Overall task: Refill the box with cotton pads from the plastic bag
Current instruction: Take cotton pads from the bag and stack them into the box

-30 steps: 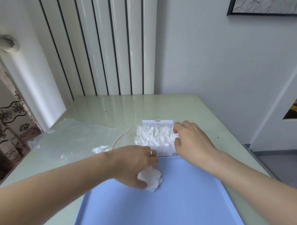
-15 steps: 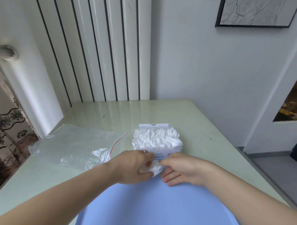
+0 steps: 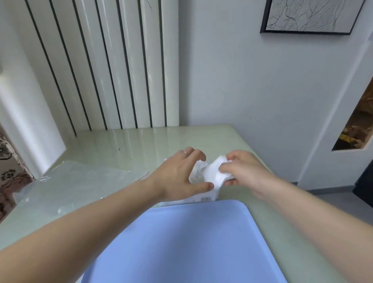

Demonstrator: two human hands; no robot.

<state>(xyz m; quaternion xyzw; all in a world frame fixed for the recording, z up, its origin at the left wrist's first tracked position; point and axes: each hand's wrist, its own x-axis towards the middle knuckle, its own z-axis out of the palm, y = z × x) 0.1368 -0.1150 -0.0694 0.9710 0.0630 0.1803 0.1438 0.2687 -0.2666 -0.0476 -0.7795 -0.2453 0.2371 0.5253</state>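
The right hand (image 3: 241, 175) pinches a small bunch of cotton pads (image 3: 215, 177), with its fingers (image 3: 228, 170) curled round the white fluff. The left hand (image 3: 178, 177) is spread wide, fingers and thumb in a loose curve, and it grips nothing; its thumb lies on the near top edge of the box (image 3: 200, 198). The bunch hangs just past the left thumb tip, over the box, which sits under both hands on the pale green bench (image 3: 122, 147). The box looks like thin white card with a bar code on its near side (most of it is hidden by the left hand). The pads look very light, soft and puffy, so they will probably squash and snag on each other, and a gentle pinch at the middle of the bunch should be enough. Pushing them down flat with straight fingers may work better than squeezing. The plastic bag (image 3: 74, 186) lies flat to the left of the left wrist; it is clear, thin and crinkly, and likely slippery. A smooth blue tray (image 3: 188, 247) lies nearer the person than both hands.
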